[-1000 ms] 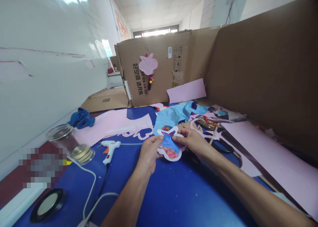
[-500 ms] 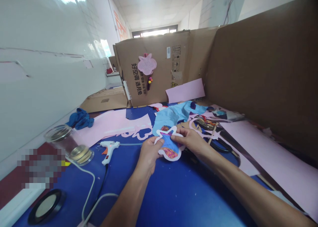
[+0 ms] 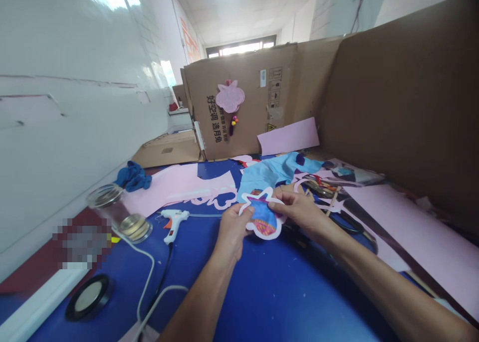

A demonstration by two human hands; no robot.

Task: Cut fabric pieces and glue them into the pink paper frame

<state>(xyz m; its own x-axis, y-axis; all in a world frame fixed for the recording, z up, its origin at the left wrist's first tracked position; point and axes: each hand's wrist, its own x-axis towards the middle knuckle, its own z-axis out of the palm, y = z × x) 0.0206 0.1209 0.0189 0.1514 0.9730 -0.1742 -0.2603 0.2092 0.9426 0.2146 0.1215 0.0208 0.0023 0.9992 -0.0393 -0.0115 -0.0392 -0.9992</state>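
Observation:
Both of my hands hold a star-shaped paper cutout with a white border and blue, pink and patterned fabric or paper on it. My left hand pinches its lower left side, and my right hand grips its upper right edge. A white and orange hot glue gun lies on the blue table covering to the left of my left hand. A light blue fabric piece lies just beyond the cutout.
Pink paper sheets and offcuts spread across the table, with a glass jar and a black-rimmed tape roll at left. Black-handled scissors lie right of my right hand. Cardboard panels stand behind and right; a white wall runs along the left.
The whole scene has shifted slightly right in the view. My hands remain on the cutout, with only small shifts in grip and its angle.

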